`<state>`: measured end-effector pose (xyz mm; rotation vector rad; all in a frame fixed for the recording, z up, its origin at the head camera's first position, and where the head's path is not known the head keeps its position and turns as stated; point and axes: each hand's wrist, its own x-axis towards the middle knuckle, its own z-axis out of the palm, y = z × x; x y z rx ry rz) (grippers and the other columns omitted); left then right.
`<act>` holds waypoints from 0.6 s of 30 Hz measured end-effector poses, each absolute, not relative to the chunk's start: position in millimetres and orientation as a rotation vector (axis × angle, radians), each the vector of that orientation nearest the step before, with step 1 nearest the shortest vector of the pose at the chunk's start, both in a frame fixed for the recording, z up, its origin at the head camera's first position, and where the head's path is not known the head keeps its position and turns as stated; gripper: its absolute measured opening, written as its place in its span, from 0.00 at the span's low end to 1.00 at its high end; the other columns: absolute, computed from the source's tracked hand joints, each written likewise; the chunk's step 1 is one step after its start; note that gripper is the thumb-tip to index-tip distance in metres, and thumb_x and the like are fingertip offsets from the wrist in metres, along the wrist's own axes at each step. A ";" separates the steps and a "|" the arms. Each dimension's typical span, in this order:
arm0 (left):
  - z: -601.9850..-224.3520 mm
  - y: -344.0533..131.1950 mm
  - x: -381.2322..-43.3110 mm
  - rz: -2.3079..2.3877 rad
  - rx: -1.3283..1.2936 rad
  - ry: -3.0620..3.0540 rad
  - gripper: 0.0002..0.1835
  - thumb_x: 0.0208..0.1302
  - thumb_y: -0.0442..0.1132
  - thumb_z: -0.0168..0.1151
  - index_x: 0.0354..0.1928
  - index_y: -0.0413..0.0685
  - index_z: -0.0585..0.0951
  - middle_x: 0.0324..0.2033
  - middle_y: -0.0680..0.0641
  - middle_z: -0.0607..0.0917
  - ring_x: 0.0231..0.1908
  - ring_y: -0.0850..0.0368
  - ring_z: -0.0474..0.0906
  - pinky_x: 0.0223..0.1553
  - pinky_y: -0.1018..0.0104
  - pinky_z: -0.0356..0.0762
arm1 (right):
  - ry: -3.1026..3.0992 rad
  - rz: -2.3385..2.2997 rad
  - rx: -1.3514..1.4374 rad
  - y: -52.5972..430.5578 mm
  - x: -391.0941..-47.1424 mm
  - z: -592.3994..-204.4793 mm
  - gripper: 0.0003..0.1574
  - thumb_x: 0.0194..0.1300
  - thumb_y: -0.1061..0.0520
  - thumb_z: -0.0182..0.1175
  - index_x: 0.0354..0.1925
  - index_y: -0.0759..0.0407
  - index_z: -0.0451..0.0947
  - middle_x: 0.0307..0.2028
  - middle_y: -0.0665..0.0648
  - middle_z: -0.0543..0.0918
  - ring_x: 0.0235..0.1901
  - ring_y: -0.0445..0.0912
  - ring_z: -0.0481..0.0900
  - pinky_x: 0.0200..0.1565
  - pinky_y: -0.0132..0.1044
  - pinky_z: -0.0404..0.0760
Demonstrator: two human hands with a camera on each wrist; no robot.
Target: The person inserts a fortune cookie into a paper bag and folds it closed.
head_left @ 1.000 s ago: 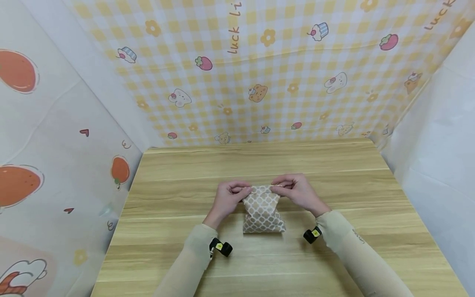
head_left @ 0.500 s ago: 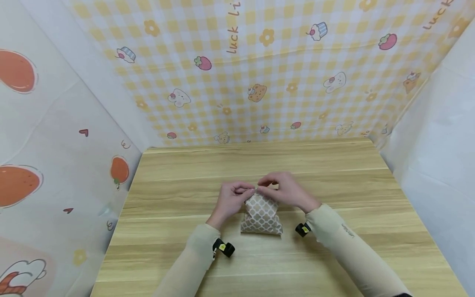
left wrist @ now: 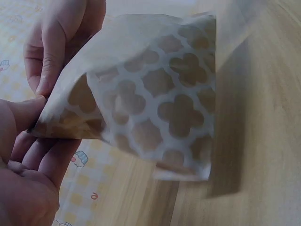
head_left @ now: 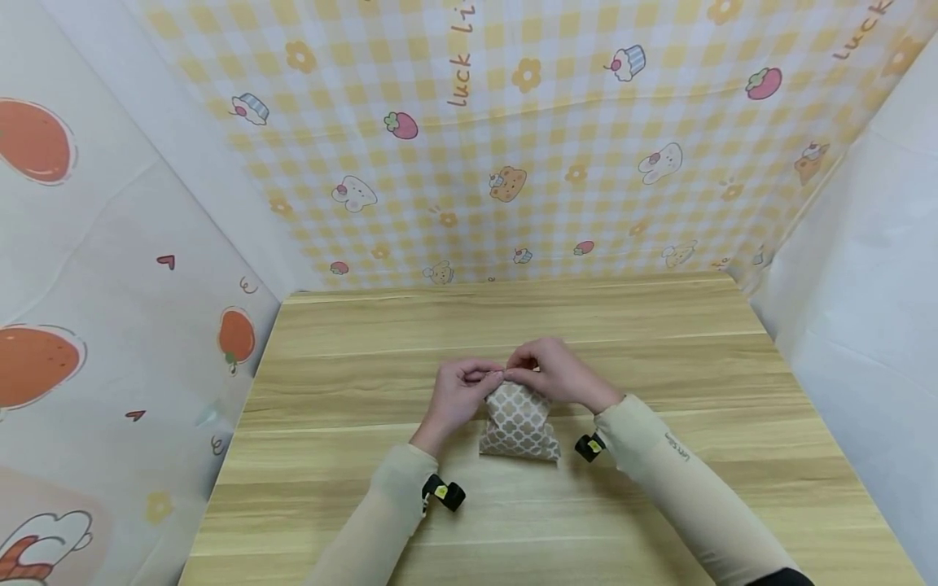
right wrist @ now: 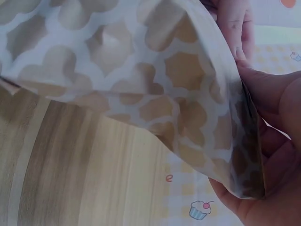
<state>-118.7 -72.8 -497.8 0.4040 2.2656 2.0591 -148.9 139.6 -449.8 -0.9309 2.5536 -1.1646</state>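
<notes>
A tan paper bag [head_left: 519, 419] with a white lattice pattern stands at the middle of the table, its folded top edge toward the back. My left hand [head_left: 460, 392] pinches the top edge at its left end between thumb and fingers. From the other side my right hand [head_left: 551, 372] pinches the same edge, its fingertips meeting the left ones. In the left wrist view the bag [left wrist: 160, 94] bulges toward its bottom and narrows to the pinched corner. The right wrist view shows the bag's fold [right wrist: 247, 146] lying between the right thumb and fingers.
The wood-grain table [head_left: 352, 325] ends at a yellow checked backdrop [head_left: 447, 163] behind. A printed white sheet [head_left: 132, 244] hangs on the left, a plain white one [head_left: 865, 285] on the right. Black wrist cameras [head_left: 444, 492] sit at both sleeves.
My right hand has moved left along the bag's top edge until its fingertips meet the left hand's. The left hand has barely moved, and the bag remains in place.
</notes>
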 end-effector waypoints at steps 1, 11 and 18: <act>-497.3 -73.0 -118.3 2.053 0.382 2.265 0.08 0.67 0.32 0.71 0.45 0.36 0.90 0.39 0.39 0.92 0.37 0.56 0.90 0.40 0.69 0.88 | 2.542 -1.171 -0.932 139.8 -149.0 -448.9 0.07 0.72 0.56 0.68 0.37 0.54 0.90 0.30 0.46 0.89 0.25 0.37 0.79 0.28 0.32 0.79; -492.5 -76.0 -118.0 2.008 0.280 2.276 0.07 0.66 0.35 0.73 0.44 0.41 0.92 0.37 0.42 0.93 0.34 0.57 0.89 0.37 0.68 0.88 | 2.500 -1.192 -0.945 142.9 -153.6 -450.6 0.05 0.72 0.57 0.68 0.37 0.54 0.90 0.29 0.44 0.87 0.23 0.38 0.77 0.26 0.31 0.77; -493.6 -73.5 -116.2 2.044 0.279 2.283 0.07 0.65 0.34 0.74 0.43 0.40 0.92 0.35 0.41 0.92 0.33 0.54 0.90 0.37 0.67 0.88 | 2.479 -1.163 -0.948 144.7 -156.3 -451.1 0.06 0.73 0.56 0.68 0.37 0.51 0.89 0.28 0.43 0.86 0.23 0.39 0.77 0.26 0.32 0.78</act>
